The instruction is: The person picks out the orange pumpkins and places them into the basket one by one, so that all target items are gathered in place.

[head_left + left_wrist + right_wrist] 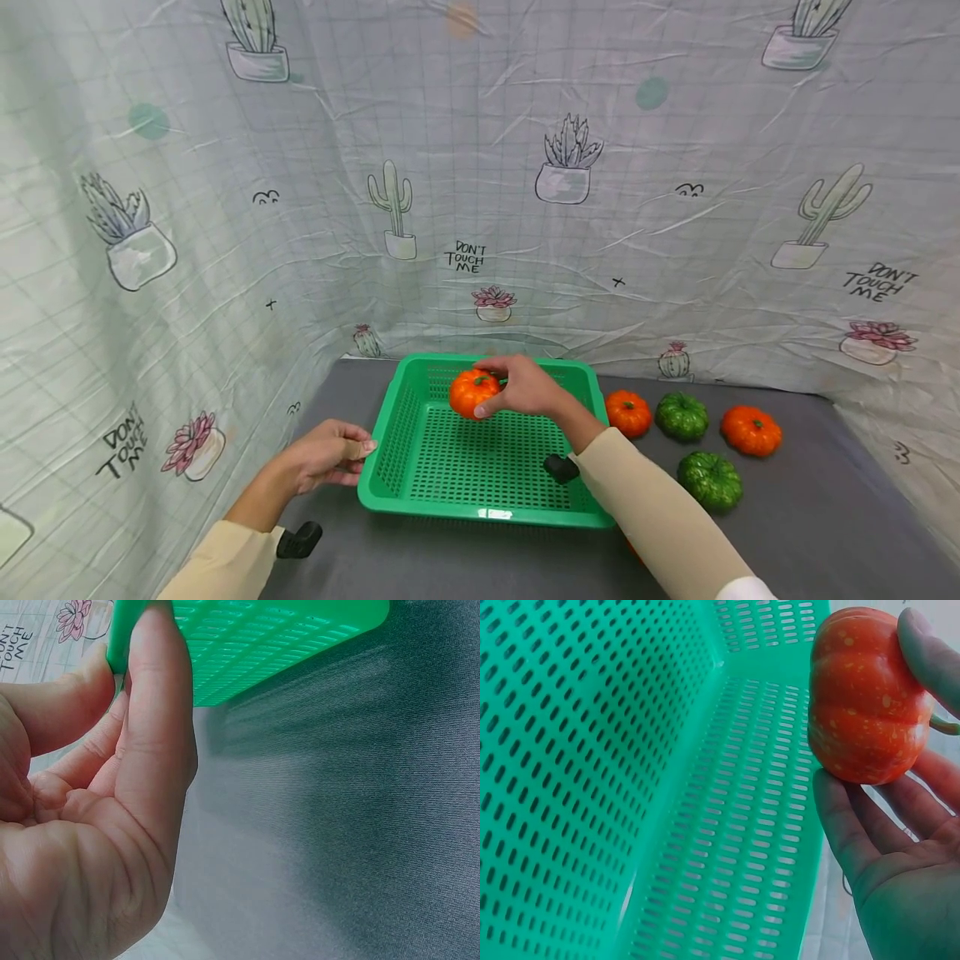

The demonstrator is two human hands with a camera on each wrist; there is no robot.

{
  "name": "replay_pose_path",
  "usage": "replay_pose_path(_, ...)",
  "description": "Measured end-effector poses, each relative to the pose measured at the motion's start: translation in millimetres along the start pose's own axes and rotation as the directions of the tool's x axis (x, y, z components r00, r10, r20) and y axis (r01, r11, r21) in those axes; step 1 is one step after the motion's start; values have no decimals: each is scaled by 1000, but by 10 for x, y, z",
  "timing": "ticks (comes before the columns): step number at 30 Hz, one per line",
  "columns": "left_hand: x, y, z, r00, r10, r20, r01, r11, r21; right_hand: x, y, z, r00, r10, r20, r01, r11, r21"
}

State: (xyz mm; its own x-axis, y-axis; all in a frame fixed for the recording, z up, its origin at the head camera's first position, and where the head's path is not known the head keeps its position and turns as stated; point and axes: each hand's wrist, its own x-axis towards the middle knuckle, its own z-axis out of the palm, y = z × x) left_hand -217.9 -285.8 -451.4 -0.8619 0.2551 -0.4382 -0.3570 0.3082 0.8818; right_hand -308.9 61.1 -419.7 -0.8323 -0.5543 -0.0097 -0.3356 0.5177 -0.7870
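Note:
A green plastic basket [480,518] with slotted walls and floor stands on the grey table. My left hand [330,457] pinches its left rim between thumb and fingers; the left wrist view shows the thumb and a finger on either side of the green rim [124,637]. Over the inside of the basket, my right hand [521,387] holds a small orange pumpkin [472,393] with a green stem. In the right wrist view the thumb and fingers [847,825] grip the speckled orange pumpkin [866,697] above the basket floor.
Right of the basket lie two orange pumpkins [752,431] and two green pumpkins [710,482] on the table [825,517]. Part of another orange thing shows beneath the right forearm. A cactus-printed sheet [480,167] hangs behind and to the left.

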Motion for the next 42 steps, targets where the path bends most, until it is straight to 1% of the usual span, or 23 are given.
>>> replay_pose_path(9, -3, 4, 6, 1000, -4, -6, 4, 1000, 2, 139, 60, 111, 1000, 5, -21, -5, 1000, 5)
replay_pose_path(12, -1, 0, 4, 1000, -3, 1, 3, 1000, -4, 170, 70, 144, 1000, 8, -23, -7, 1000, 11)
replay_pose_path(16, 0, 1, -2, 1000, 6, 14, -6, 1000, -9, 200, 70, 181, 1000, 15, -23, -15, 999, 29)
replay_pose_path(20, -9, 3, -1, 1000, 13, 19, -13, 1000, -10, 230, 68, 219, 1000, 10, -22, -9, 1000, 25)
replay_pose_path(31, -1, 1, 0, 1000, 12, 3, -12, 1000, -5, 292, 52, 258, 1000, 23, -21, -23, 1000, 16)
replay_pose_path(36, 3, -7, -7, 1000, 11, 1, -11, 1000, -7, 325, 73, 290, 1000, 18, -17, -18, 1000, 1)
replay_pose_path(42, -1, -3, 0, 1000, 6, 0, -6, 1000, 0, 330, 107, 325, 999, 29, -18, -29, 999, -13)
